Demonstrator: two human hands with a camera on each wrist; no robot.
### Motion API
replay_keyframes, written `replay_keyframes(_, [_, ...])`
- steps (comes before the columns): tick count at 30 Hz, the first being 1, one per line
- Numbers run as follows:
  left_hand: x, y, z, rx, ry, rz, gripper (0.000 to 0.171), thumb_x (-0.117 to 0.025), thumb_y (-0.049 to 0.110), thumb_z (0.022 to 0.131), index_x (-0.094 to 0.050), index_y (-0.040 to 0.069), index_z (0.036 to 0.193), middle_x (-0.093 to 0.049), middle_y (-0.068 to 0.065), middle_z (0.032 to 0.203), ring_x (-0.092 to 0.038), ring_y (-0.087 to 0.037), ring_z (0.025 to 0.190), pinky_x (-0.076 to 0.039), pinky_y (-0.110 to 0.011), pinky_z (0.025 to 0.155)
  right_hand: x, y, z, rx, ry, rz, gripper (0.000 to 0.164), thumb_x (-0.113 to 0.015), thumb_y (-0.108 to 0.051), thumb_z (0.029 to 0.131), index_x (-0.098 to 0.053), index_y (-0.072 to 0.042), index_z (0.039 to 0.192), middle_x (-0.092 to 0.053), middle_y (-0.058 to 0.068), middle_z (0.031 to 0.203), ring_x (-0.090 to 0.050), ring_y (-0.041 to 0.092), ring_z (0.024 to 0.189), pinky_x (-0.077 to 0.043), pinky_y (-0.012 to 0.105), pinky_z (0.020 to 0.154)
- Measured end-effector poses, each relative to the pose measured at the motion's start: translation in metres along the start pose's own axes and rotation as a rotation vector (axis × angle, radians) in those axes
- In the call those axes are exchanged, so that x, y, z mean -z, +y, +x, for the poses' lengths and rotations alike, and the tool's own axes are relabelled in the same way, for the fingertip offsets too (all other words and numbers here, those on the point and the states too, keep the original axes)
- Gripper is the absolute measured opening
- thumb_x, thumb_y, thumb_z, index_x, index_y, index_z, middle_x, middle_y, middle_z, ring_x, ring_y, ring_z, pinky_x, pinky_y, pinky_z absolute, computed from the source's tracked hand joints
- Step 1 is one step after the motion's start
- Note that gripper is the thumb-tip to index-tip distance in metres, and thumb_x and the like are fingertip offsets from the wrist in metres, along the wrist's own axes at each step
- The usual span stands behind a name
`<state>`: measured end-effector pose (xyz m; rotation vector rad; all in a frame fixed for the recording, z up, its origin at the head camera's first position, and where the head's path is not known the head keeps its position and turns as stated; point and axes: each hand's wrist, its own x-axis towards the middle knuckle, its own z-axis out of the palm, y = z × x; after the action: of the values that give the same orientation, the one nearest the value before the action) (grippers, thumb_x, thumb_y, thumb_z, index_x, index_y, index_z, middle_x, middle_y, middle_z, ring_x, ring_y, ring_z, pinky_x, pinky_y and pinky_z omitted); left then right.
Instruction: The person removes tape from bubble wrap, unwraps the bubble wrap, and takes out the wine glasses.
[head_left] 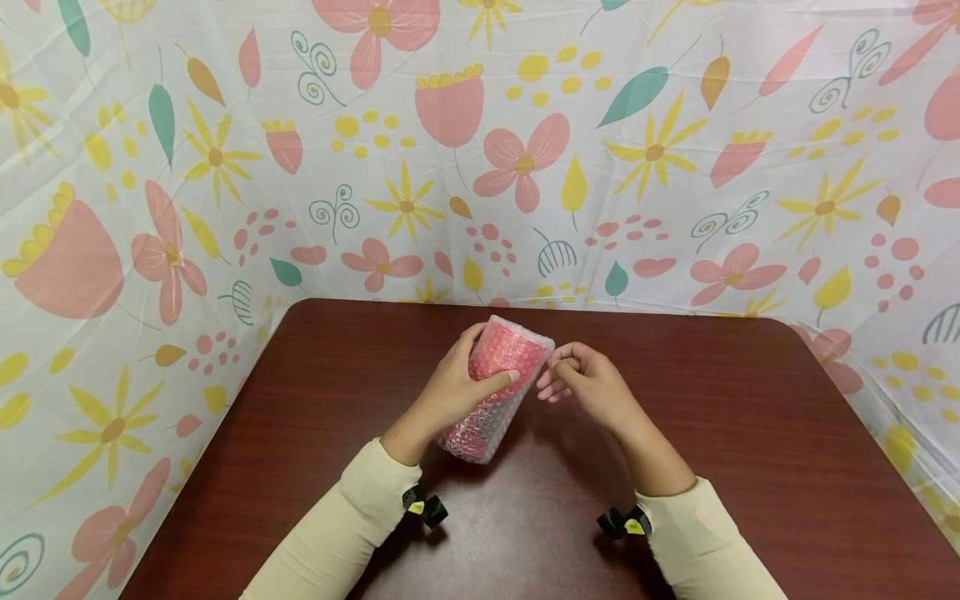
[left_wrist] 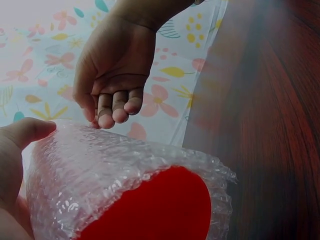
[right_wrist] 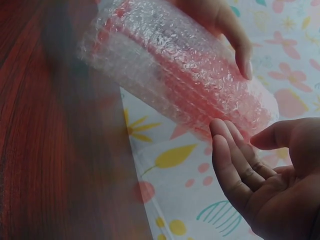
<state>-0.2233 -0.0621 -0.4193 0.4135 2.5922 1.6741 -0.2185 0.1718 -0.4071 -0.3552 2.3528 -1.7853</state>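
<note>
A red cylinder-like object wrapped in bubble wrap [head_left: 501, 367] is held tilted above the table. My left hand [head_left: 457, 385] grips it from the left, with the thumb across its near side. In the left wrist view, the object's flat red end [left_wrist: 160, 210] shows inside the open end of the bubble wrap [left_wrist: 95, 165]. My right hand [head_left: 588, 383] is at the wrap's upper right edge, thumb and forefinger pinching that edge while the other fingers curl loosely below. In the right wrist view, the right thumb [right_wrist: 275, 136] meets the wrap's edge.
Beneath both hands lies a dark reddish-brown wooden table [head_left: 712, 400] with rounded far corners. A white cloth [head_left: 525, 250] with flowers and leaves hangs behind it and along the sides. Small black wrist cameras are strapped at both sleeve cuffs.
</note>
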Motion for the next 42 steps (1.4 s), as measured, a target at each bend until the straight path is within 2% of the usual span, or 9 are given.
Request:
replay_keyframes(4, [-0.0009,0.0006,0.0001,0.006,0.009,0.012,0.084,-0.078,0.042,0.084,-0.033,0.03,0.153,-0.048,-0.004,0.146,-0.058,-0.024,0.119,-0.053,-0.046,0.095,-0.0007,-0.0007,0.0003,-0.002,0.003,-0.003,0.024,-0.045,-0.011,0.106,-0.052,0.01,0.116,-0.069,0.031,0.1,-0.073,0.041,0.086,-0.062,0.041,0.075])
replay_keyframes(7, [-0.0028,0.0009,0.0001,0.004,0.031,0.039,0.085,-0.08,0.044,0.083,-0.034,0.031,0.153,-0.05,-0.004,0.143,-0.058,-0.024,0.118,-0.053,-0.046,0.095,-0.001,-0.0003,0.0002,0.0,0.006,-0.001,0.024,-0.043,-0.01,0.106,-0.051,0.009,0.117,-0.07,0.028,0.099,-0.073,0.044,0.088,-0.062,0.037,0.073])
replay_keyframes(14, [-0.0053,-0.0012,0.0007,-0.029,0.088,0.098,0.086,-0.081,0.046,0.081,-0.035,0.029,0.152,-0.05,-0.006,0.143,-0.058,-0.025,0.119,-0.052,-0.047,0.096,-0.0011,0.003,0.0005,0.055,-0.007,0.021,0.026,-0.036,-0.006,0.105,-0.039,0.009,0.126,-0.065,0.039,0.11,-0.075,0.034,0.088,-0.061,0.044,0.077])
replay_keyframes(20, [-0.0056,0.0001,-0.0007,-0.016,0.11,0.122,0.089,-0.082,0.046,0.081,-0.034,0.03,0.153,-0.05,-0.008,0.141,-0.058,-0.026,0.118,-0.052,-0.048,0.095,-0.0003,0.0043,0.0001,0.06,-0.019,0.018,0.018,-0.04,-0.008,0.107,-0.04,0.008,0.117,-0.069,0.035,0.112,-0.075,0.035,0.091,-0.062,0.037,0.074])
replay_keyframes(25, [-0.0048,0.0002,-0.0003,-0.001,0.121,0.127,0.089,-0.081,0.047,0.081,-0.033,0.029,0.154,-0.05,-0.008,0.141,-0.058,-0.025,0.116,-0.052,-0.047,0.094,-0.0001,0.0035,-0.0002,0.062,0.008,-0.002,0.023,-0.047,-0.013,0.107,-0.045,0.008,0.117,-0.072,0.031,0.105,-0.076,0.027,0.082,-0.061,0.037,0.069])
replay_keyframes(29, [-0.0039,-0.0003,0.0005,0.002,0.129,0.121,0.089,-0.08,0.046,0.081,-0.034,0.027,0.154,-0.05,-0.007,0.14,-0.057,-0.025,0.116,-0.052,-0.046,0.094,0.0001,0.0025,0.0,0.056,0.011,0.041,0.025,-0.049,-0.013,0.107,-0.047,0.009,0.118,-0.073,0.028,0.093,-0.076,0.025,0.077,-0.062,0.039,0.068])
replay_keyframes(33, [-0.004,-0.0002,0.0005,0.012,0.138,0.113,0.088,-0.081,0.047,0.081,-0.035,0.027,0.153,-0.051,-0.007,0.139,-0.058,-0.025,0.114,-0.053,-0.046,0.093,0.0004,0.0008,-0.0001,0.047,0.0,0.105,0.024,-0.047,-0.011,0.106,-0.045,0.011,0.117,-0.073,0.018,0.085,-0.075,0.023,0.075,-0.062,0.041,0.07])
replay_keyframes(36, [-0.0042,-0.0001,0.0004,0.016,0.145,0.107,0.088,-0.081,0.047,0.08,-0.036,0.028,0.153,-0.051,-0.007,0.14,-0.058,-0.025,0.114,-0.053,-0.046,0.093,0.0004,0.0002,-0.0005,0.041,-0.001,0.124,0.023,-0.045,-0.01,0.106,-0.044,0.011,0.116,-0.072,0.012,0.083,-0.075,0.022,0.075,-0.062,0.044,0.072])
replay_keyframes(42, [-0.0042,-0.001,0.0001,0.024,0.153,0.106,0.088,-0.08,0.05,0.081,-0.035,0.027,0.153,-0.05,-0.008,0.141,-0.057,-0.026,0.117,-0.052,-0.048,0.095,-0.0003,0.0,-0.0013,0.055,0.002,0.136,0.018,-0.045,-0.009,0.105,-0.046,0.008,0.11,-0.072,0.013,0.085,-0.076,0.025,0.079,-0.061,0.049,0.075])
